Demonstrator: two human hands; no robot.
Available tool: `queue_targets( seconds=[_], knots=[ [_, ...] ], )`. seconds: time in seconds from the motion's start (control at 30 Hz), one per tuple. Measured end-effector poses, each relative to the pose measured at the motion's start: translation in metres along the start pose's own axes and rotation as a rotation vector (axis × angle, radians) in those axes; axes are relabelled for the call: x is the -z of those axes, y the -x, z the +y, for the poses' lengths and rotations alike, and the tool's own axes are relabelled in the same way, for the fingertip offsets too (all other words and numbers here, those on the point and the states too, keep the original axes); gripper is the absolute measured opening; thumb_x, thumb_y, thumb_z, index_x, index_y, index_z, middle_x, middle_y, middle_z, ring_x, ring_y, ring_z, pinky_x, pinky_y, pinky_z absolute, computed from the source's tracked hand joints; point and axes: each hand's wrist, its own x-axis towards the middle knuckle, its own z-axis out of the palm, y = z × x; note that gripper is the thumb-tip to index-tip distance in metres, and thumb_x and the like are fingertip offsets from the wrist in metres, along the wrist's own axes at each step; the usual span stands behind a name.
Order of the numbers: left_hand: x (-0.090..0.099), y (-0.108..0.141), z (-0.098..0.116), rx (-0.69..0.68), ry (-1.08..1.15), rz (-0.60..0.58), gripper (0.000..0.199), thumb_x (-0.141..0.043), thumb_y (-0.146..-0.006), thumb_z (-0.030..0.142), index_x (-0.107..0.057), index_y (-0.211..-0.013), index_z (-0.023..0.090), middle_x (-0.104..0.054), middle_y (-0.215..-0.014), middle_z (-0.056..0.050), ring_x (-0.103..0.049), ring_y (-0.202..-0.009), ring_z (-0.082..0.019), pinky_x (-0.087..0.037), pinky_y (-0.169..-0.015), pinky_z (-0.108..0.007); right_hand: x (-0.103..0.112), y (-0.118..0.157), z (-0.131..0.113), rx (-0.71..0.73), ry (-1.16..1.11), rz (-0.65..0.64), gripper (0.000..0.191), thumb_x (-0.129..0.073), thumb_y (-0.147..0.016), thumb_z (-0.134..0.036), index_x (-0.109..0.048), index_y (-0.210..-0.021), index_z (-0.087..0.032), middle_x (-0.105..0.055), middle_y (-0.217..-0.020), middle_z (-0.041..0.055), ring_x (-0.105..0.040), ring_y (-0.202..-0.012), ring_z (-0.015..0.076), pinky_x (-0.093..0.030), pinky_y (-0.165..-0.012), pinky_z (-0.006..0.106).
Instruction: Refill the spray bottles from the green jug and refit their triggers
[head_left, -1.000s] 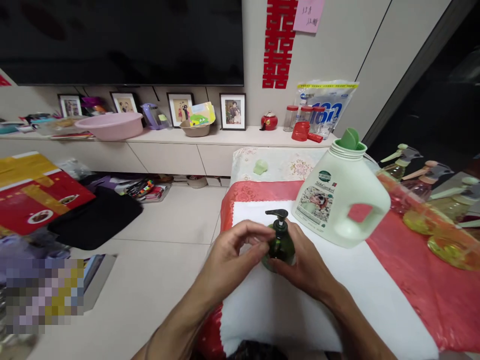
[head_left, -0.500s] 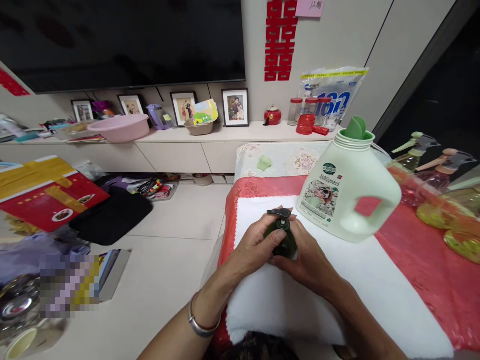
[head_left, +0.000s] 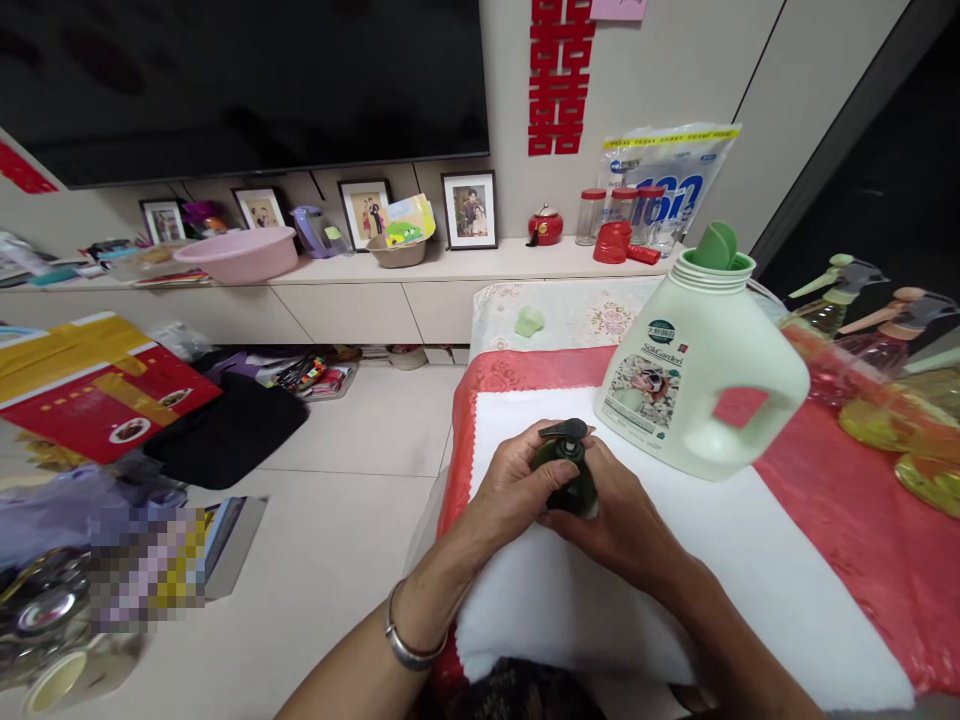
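Observation:
A dark green pump bottle (head_left: 573,490) with a black pump head stands upright between my hands, above a white cloth (head_left: 757,590). My left hand (head_left: 517,482) wraps its left side, thumb across the front. Around the right side curl the fingers of my right hand (head_left: 615,500). Just beyond them, to the right, a large pale green jug (head_left: 697,370) with a flower label rests on the cloth; a green scoop-shaped piece (head_left: 715,246) sits in its open mouth.
Spray bottles with yellow and pink liquid (head_left: 874,350) stand at the right on a red table cover (head_left: 840,490). A small green item (head_left: 529,321) lies at the table's far side. Behind is a shelf (head_left: 330,267) with frames, a pink basin and jars. Boxes and bags lie on the floor at left.
The view has shifted slightly. Both hands keep the same hold on the pump bottle, and nothing else has visibly moved.

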Motion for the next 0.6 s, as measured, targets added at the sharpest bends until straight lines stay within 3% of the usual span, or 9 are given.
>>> queue_targets(
  seconds=[0.17,0.27,0.47,0.6],
  knots=[
    [-0.004,0.001,0.002,0.02,-0.104,0.086,0.032,-0.078,-0.075,0.029,-0.07,-0.105,0.019,-0.07,-0.105,-0.005,-0.064,-0.104,-0.023,-0.048,-0.094,-0.036,0.001,0.0,-0.003,-0.071,-0.053,-0.006,0.054,-0.068,-0.087,-0.032,-0.044,-0.134,-0.02,-0.05,-0.127,0.0059,-0.05,-0.115,0.0186,-0.048,-0.093,0.031],
    [-0.003,0.004,0.004,0.011,-0.209,0.107,0.034,-0.078,-0.076,0.029,-0.069,-0.108,0.021,-0.067,-0.111,-0.006,-0.061,-0.11,-0.025,-0.045,-0.101,-0.04,0.001,0.0,-0.004,-0.097,-0.077,-0.012,0.052,-0.066,-0.089,-0.035,-0.045,-0.134,-0.018,-0.051,-0.125,0.0073,-0.051,-0.113,0.0188,-0.048,-0.093,0.031],
    [0.008,0.007,0.003,-0.049,-0.105,-0.084,0.046,-0.063,-0.093,0.034,-0.056,-0.137,0.024,-0.063,-0.136,-0.008,-0.053,-0.132,-0.025,-0.036,-0.114,-0.041,0.001,0.0,-0.001,-0.021,-0.027,-0.01,0.058,-0.068,-0.087,-0.032,-0.042,-0.137,-0.018,-0.047,-0.132,0.0081,-0.046,-0.123,0.022,-0.046,-0.099,0.034],
    [0.009,0.007,0.002,-0.02,-0.089,-0.044,0.04,-0.064,-0.093,0.034,-0.06,-0.132,0.024,-0.067,-0.129,-0.007,-0.059,-0.122,-0.024,-0.043,-0.106,-0.038,0.002,-0.001,-0.003,-0.008,-0.039,-0.014,0.055,-0.068,-0.086,-0.029,-0.043,-0.134,-0.021,-0.049,-0.129,0.005,-0.047,-0.119,0.0195,-0.045,-0.098,0.033]
  ],
)
